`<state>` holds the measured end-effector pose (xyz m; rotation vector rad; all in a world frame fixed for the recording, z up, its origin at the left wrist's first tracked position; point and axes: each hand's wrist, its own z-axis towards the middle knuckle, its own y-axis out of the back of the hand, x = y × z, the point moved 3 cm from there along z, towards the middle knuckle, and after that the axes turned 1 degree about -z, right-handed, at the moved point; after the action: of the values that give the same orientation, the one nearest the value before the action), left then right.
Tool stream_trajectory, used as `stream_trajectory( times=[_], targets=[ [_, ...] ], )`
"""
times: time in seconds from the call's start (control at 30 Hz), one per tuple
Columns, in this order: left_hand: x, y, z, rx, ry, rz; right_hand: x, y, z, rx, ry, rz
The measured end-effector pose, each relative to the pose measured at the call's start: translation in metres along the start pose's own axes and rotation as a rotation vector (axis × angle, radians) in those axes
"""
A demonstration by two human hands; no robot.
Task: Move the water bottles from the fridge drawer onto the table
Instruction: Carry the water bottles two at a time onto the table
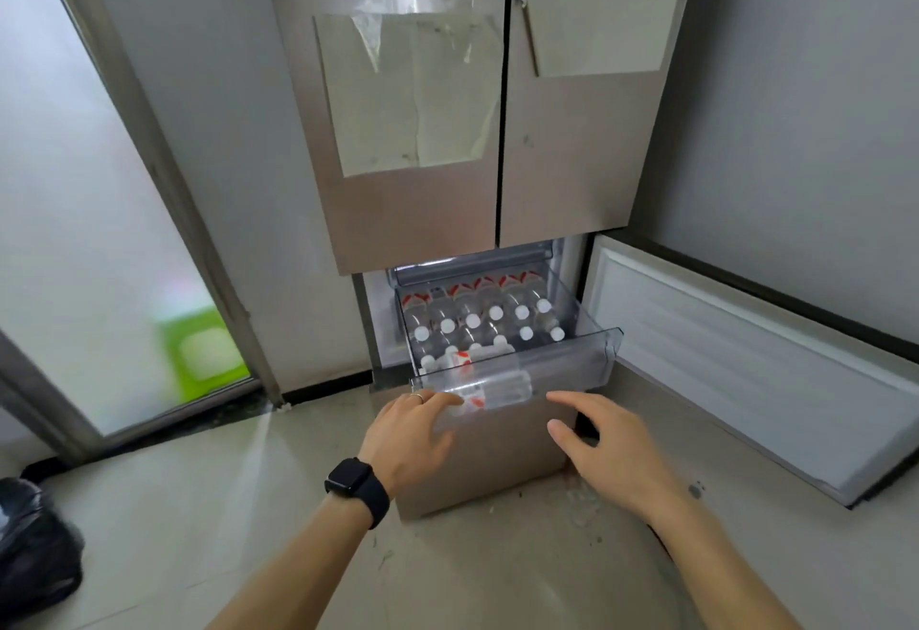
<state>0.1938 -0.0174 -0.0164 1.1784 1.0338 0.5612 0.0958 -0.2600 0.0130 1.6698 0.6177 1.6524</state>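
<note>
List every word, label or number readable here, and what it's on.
No text can be read.
water bottles: red-and-white labels, print too blurred to read.
watch: screen dark, nothing shown.
fridge doors: protective film only, no lettering visible.

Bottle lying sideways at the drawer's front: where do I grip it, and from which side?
Grip the lying bottle round its middle, beside the red label, coming down from above. It lies crosswise just behind the drawer's clear front wall, with upright bottles packed behind, so only its top looks free.
</note>
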Motion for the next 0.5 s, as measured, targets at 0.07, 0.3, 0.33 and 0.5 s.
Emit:
stream_trajectory(
  times=[0.07, 0.3, 0.33, 0.5],
  targets=[
    [0.002, -0.006, 0.033, -0.002, 0.042, -0.009, -0.016, 0.000, 0.041, 0.032, 0.021, 0.010],
    [0.017, -0.021, 0.117, 0.018, 0.269, -0.103, -0.046, 0.001, 0.166, 0.245, 0.099, 0.006],
    [0.021, -0.023, 0.126, 0.023, 0.300, -0.117, -0.048, -0.001, 0.181, 0.269, 0.106, 0.015],
    [0.044, -0.037, 0.172, 0.076, 0.410, -0.180, -0.058, -0.025, 0.252, 0.379, 0.142, 0.002]
  ],
)
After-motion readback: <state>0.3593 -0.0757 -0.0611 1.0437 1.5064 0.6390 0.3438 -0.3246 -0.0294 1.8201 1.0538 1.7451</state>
